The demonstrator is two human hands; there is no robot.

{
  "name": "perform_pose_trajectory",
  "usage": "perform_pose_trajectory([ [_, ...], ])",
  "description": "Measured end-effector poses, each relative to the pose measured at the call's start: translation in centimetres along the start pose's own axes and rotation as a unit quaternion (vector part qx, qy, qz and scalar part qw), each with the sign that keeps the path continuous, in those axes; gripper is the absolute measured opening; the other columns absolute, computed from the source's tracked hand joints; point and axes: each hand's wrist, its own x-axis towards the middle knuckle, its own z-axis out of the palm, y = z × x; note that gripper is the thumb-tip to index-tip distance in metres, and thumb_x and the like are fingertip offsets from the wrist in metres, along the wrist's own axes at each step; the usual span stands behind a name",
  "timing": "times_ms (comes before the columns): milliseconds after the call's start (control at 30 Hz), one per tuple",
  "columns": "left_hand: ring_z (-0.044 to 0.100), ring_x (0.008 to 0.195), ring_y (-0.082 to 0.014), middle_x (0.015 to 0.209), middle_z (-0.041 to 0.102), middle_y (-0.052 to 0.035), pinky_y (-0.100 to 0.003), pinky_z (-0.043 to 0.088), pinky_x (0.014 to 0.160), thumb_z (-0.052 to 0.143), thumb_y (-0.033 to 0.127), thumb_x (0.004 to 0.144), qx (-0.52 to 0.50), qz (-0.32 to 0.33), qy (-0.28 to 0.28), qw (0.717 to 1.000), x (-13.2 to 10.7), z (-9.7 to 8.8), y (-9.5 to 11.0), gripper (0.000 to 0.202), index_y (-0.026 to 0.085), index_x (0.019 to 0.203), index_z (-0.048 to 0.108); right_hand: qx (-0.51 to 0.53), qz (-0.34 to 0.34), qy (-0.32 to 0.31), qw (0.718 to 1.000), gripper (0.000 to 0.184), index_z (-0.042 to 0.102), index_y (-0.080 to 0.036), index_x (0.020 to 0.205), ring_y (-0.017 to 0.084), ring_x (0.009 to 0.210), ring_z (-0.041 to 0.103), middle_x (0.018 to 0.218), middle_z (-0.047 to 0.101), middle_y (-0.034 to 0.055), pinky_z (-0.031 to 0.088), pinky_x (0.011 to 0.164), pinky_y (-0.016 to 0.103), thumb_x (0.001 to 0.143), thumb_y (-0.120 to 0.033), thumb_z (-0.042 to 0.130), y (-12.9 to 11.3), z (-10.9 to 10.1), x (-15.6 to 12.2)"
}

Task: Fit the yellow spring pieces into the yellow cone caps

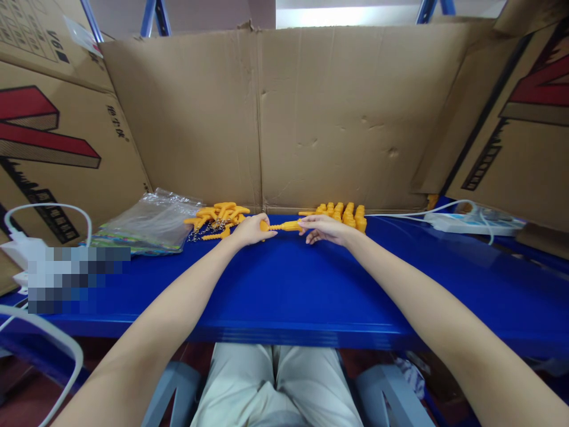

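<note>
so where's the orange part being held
In the head view, the orange plastic part is held level between the left hand and right hand at the far middle of the blue table, between the chained orange pile and the stacked orange pile.

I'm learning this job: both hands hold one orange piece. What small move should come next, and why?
Probably push the two ends together: the left hand and right hand each pinch an end of the orange piece, held level between them by the blue table.
</note>
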Motion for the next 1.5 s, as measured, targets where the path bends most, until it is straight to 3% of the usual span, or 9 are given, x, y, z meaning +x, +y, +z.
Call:
perform_pose_trajectory([
  [367,0.049,0.051,-0.0118,0.053,0.056,0.0067,-0.024,0.029,0.054,0.07,0.04,0.067,-0.007,0.003,-0.005,1.0,0.1,0.0,-0.2,0.028,0.022,0.079,0.052,0.039,0.017,0.01,0.999,0.016,0.062,-0.019,0.098,0.01,0.054,0.06,0.083,0.068,0.0063,0.052,0.052,0.021,0.086,-0.03,0.062,-0.1,0.2,0.1],
  [767,0.052,0.054,-0.014,0.057,0.061,0.0051,-0.025,0.031,0.056,0.067,0.04,0.071,0.018,-0.005,-0.021,1.0,0.0,-0.2,0.0,0.026,0.023,0.086,0.054,0.025,0.009,0.023,0.999,0.014,0.063,-0.021,0.085,0.012,0.059,0.06,0.087,0.066,0.0075,0.053,0.064,0.03,0.085,-0.035,0.063,-0.4,0.4,-0.2],
  [1033,0.055,0.06,-0.0161,0.062,0.061,0.0035,-0.025,0.034,0.059,0.065,0.042,0.073,0.051,-0.005,-0.028,0.998,0.0,-0.3,0.1,0.028,0.024,0.091,0.054,0.021,0.008,0.017,1.0,0.015,0.062,-0.021,0.087,0.012,0.06,0.061,0.087,0.067,0.0072,0.055,0.065,0.03,0.087,-0.036,0.061,-0.2,0.3,-0.1],
  [1167,0.056,0.066,-0.0173,0.068,0.061,0.0018,-0.025,0.034,0.059,0.065,0.042,0.073,0.08,0.002,-0.031,0.996,0.0,-0.3,-0.1,0.031,0.023,0.096,0.055,0.069,0.003,0.01,0.998,0.009,0.06,-0.018,0.093,0.013,0.07,0.068,0.097,0.068,0.0089,0.056,0.077,0.03,0.088,-0.026,0.059,-0.1,0.6,0.1],
  [1267,0.059,0.073,-0.0185,0.076,0.062,0.0004,-0.026,0.037,0.062,0.065,0.042,0.074,0.089,0.019,-0.03,0.995,-0.1,-0.3,-0.3,0.042,0.023,0.109,0.053,0.102,-0.038,0.019,0.994,0.009,0.056,-0.017,0.095,0.013,0.078,0.069,0.101,0.069,0.0094,0.053,0.087,0.032,0.087,-0.016,0.059,0.1,0.6,0.8],
  [1367,0.06,0.078,-0.0185,0.086,0.064,-0.0009,-0.027,0.04,0.066,0.066,0.041,0.074,0.086,0.032,-0.016,0.996,-0.2,-0.4,-0.4,0.064,0.024,0.131,0.041,0.07,-0.126,0.079,0.986,0.019,0.051,-0.018,0.099,0.015,0.085,0.069,0.105,0.067,0.0096,0.052,0.09,0.034,0.083,-0.015,0.062,0.4,0.0,2.1],
  [1433,0.061,0.081,-0.0185,0.092,0.064,-0.0018,-0.028,0.042,0.068,0.064,0.04,0.075,0.09,0.033,-0.006,0.995,-0.3,-0.5,-0.5,0.072,0.024,0.139,0.033,-0.023,-0.198,0.15,0.968,0.026,0.05,-0.019,0.103,0.016,0.09,0.068,0.11,0.065,0.0092,0.051,0.089,0.035,0.081,-0.017,0.063,0.6,-0.5,3.1],
  [1500,0.061,0.082,-0.0187,0.093,0.065,-0.0026,-0.028,0.043,0.069,0.061,0.041,0.077,0.099,0.028,-0.011,0.995,-0.3,-0.6,-0.6,0.069,0.023,0.139,0.034,-0.172,-0.26,0.207,0.927,0.029,0.05,-0.02,0.107,0.019,0.098,0.065,0.114,0.062,0.009,0.05,0.09,0.037,0.081,-0.017,0.063,0.6,-0.9,3.8],
])
